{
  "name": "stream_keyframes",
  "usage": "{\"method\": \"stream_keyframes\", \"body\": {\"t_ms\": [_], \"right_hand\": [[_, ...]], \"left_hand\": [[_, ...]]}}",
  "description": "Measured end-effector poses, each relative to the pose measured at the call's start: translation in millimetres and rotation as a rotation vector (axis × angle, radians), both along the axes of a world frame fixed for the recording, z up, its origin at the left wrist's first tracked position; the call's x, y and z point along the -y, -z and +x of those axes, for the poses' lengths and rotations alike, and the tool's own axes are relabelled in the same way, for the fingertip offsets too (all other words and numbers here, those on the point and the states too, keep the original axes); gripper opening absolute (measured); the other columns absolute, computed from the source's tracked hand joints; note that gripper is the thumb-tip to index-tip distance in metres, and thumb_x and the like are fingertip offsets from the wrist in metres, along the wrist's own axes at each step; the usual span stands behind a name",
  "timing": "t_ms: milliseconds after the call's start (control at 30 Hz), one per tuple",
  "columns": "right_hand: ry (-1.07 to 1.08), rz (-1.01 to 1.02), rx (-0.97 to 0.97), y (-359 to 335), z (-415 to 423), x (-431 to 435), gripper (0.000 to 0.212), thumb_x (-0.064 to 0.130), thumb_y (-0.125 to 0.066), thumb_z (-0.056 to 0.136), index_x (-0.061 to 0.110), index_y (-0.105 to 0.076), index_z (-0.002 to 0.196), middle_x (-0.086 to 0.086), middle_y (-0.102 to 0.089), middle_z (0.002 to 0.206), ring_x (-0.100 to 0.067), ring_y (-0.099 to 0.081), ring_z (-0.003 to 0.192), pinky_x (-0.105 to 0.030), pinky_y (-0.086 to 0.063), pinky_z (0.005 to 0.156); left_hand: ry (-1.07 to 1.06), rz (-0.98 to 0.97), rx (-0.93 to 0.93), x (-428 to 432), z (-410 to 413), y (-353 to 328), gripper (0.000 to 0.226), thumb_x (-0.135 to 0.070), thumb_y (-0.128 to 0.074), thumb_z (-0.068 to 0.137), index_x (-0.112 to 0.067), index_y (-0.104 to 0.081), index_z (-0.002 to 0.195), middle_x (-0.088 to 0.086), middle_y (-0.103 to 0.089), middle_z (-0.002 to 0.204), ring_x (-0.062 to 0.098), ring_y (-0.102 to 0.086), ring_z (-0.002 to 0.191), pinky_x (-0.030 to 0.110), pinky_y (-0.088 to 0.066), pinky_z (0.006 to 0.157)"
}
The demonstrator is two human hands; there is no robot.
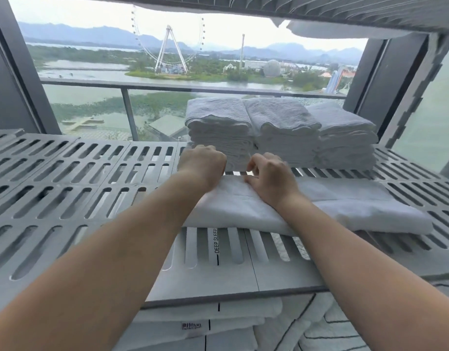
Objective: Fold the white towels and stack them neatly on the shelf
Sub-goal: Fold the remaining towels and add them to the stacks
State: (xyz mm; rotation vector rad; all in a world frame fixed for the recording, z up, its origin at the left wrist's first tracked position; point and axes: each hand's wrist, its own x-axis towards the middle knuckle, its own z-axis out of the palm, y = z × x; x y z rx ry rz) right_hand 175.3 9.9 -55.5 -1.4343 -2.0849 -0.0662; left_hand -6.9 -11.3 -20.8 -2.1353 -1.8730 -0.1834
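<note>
Three stacks of folded towels (281,130) seen at 1 o'clock on slotted shelf (66,178), side by side, touching. This part is judged done.

One long towel (345,206) is laid just in front of stacks, stretched toward 3 o'clock and folded into strip only. Further folds and stacking are judged outstanding.

Right hand (269,178) is curled, far edge of strip pinched near its left end. Left hand (203,164) is clenched at strip's left end, at 9 o'clock of right hand. Fingers are hidden, so hold on cloth cannot be told.

More folded linen (218,323) is glimpsed below shelf at 6 o'clock.

hotel linen rm | towel stacks (281,133) on slotted shelf (66,186) (Hilton tag (191,326))
</note>
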Motion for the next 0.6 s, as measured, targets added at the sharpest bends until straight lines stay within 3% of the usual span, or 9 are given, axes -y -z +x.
{"method": "stream_keyframes", "body": {"t_ms": [67,167,267,333,467,600], "right_hand": [[0.084,0.061,0.005,-2.9,1.5,4.0,0.014,0.034,-0.073,0.081,0.022,-0.066,0.084,0.000,-0.067,0.084,-0.026,-0.063,0.090,-0.034,-0.040,0.083],[0.151,0.116,0.031,-7.6,15.7,10.6,0.018,0.039,-0.067,0.087,0.022,-0.070,0.081,0.000,-0.072,0.077,-0.027,-0.064,0.084,-0.034,-0.040,0.084],[0.083,0.019,0.021,-18.4,45.9,15.4,0.020,0.037,-0.065,0.089,0.021,-0.074,0.082,0.001,-0.073,0.078,-0.024,-0.065,0.083,-0.032,-0.047,0.080],[0.026,-0.087,-0.016,-26.1,68.1,18.6,0.018,0.034,-0.065,0.089,0.022,-0.076,0.084,0.003,-0.073,0.080,-0.021,-0.066,0.084,-0.027,-0.045,0.074],[0.017,-0.100,-0.090,-32.2,122.2,28.3,0.016,0.032,-0.064,0.090,0.024,-0.078,0.090,0.006,-0.076,0.087,-0.016,-0.067,0.088,-0.027,-0.048,0.078],[0.010,-0.053,-0.059,-18.0,174.7,45.1,0.021,0.031,-0.057,0.096,0.021,-0.075,0.095,-0.001,-0.076,0.088,-0.023,-0.067,0.088,-0.035,-0.051,0.077]], "left_hand": [[0.012,0.037,-0.019,5.5,19.0,-2.2,0.029,-0.015,-0.054,0.092,-0.026,-0.071,0.113,0.004,-0.061,0.120,0.029,-0.056,0.116,0.044,-0.043,0.099],[-0.007,-0.027,-0.009,19.0,45.4,3.0,0.030,-0.013,-0.050,0.089,-0.015,-0.066,0.115,0.007,-0.062,0.118,0.029,-0.057,0.112,0.038,-0.040,0.080],[-0.094,-0.157,-0.009,30.8,66.5,-1.7,0.034,-0.015,-0.050,0.086,-0.018,-0.064,0.117,0.006,-0.062,0.118,0.029,-0.057,0.111,0.037,-0.037,0.075],[-0.097,-0.182,0.000,35.9,84.6,-7.5,0.035,-0.017,-0.048,0.088,-0.020,-0.064,0.120,0.005,-0.062,0.122,0.029,-0.056,0.114,0.037,-0.036,0.075],[0.041,-0.139,0.078,45.5,140.0,-1.9,0.032,-0.029,-0.042,0.099,-0.019,-0.063,0.122,0.005,-0.062,0.127,0.028,-0.058,0.117,0.036,-0.040,0.076],[0.025,-0.207,0.218,48.1,192.1,8.5,0.047,-0.045,-0.027,0.105,-0.019,-0.054,0.134,0.010,-0.055,0.139,0.032,-0.051,0.128,0.041,-0.044,0.098]]}}
